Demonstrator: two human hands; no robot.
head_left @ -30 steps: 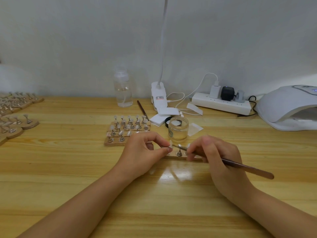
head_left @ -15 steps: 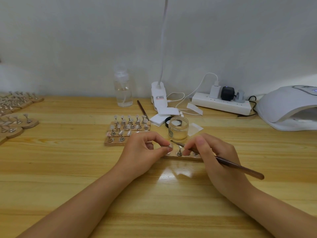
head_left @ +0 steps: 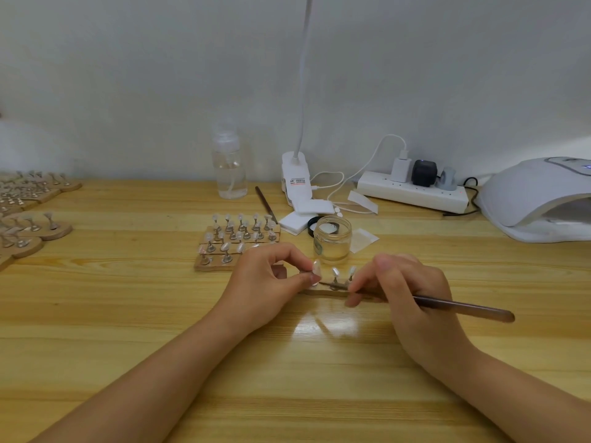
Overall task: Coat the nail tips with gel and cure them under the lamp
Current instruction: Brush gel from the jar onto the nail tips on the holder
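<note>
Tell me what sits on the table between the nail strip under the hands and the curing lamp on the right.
Little visible blocks it. From the wooden strip toward the curing lamp, the glass jar and a paper slip sit just behind the strip. The right hand with its brush lies alongside.

Wooden surface (head_left: 128, 314): nail-tip stands (head_left: 236, 243) centre and far left, glass jar (head_left: 332, 239), spray bottle (head_left: 229, 164), power strip (head_left: 412, 195), curing lamp (head_left: 537, 199) far right.

Glossy varnished wood table (head_left: 160, 314), clear glass jar (head_left: 332, 247), matt white plastic lamp (head_left: 537, 199).
</note>
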